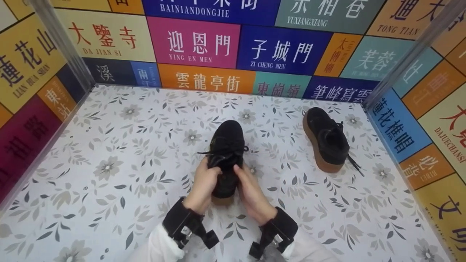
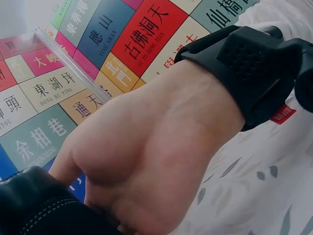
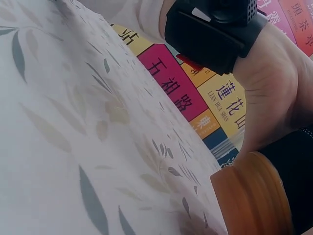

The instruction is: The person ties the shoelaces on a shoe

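A black lace-up shoe [image 1: 227,133] with a brown sole points away from me at the middle of the head view. My left hand [image 1: 204,182] grips its left side, thumb hooked at the collar edge. On the opposite side my right hand [image 1: 253,191] holds it too, its thumb at the collar and its other fingers mostly hidden. The left wrist view shows that hand's palm side against the stitched black upper [image 2: 46,210]. In the right wrist view, the brown heel sole [image 3: 254,196] shows below the palm. The matching shoe [image 1: 326,140] lies apart to the right, laces trailing.
Everything lies on a white surface [image 1: 109,211] printed with leaves and flowers. Colourful panels with Chinese lettering [image 1: 198,42] enclose the back and sides, with clear strips [image 1: 411,47] at the corners. Black camera straps [image 1: 184,222] circle both wrists.
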`<state>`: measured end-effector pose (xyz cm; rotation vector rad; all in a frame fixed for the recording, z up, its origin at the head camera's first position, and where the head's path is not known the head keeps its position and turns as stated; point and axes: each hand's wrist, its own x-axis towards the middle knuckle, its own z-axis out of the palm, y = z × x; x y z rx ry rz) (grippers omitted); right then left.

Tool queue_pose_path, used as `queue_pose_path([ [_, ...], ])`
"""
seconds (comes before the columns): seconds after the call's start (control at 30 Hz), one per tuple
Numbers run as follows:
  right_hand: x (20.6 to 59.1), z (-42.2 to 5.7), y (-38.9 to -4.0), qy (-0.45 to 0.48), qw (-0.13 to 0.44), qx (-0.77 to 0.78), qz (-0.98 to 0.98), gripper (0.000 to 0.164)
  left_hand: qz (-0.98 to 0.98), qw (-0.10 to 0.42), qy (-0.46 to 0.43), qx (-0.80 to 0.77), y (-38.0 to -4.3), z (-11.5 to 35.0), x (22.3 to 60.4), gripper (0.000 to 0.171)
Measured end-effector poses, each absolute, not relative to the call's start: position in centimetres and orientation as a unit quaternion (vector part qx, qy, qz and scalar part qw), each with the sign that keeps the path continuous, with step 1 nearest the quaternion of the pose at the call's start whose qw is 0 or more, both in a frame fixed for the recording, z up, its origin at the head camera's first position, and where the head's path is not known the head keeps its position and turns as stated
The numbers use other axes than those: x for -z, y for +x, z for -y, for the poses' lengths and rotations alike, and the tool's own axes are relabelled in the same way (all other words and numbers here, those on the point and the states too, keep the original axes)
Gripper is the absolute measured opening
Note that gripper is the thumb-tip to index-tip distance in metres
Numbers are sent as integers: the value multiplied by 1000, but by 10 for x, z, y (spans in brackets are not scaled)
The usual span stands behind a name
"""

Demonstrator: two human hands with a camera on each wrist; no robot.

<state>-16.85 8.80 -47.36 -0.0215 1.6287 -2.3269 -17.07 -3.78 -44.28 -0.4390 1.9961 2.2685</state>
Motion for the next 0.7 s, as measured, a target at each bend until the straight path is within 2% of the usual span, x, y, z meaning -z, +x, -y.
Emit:
queue_pose_path([
  [0.3, 472, -63, -189, -70, 169, 830, -527, 56, -629, 2, -178, -757, -193, 81, 430, 49],
  [0.53, 481, -57, -188, -77, 208, 817, -532, 58, -613, 8, -213, -760, -211, 125, 423, 57],
  [0.7, 488, -62, -186, -69, 214, 814, -536, 55, -615, -26, -229, -754, -226, 168, 419, 58],
])
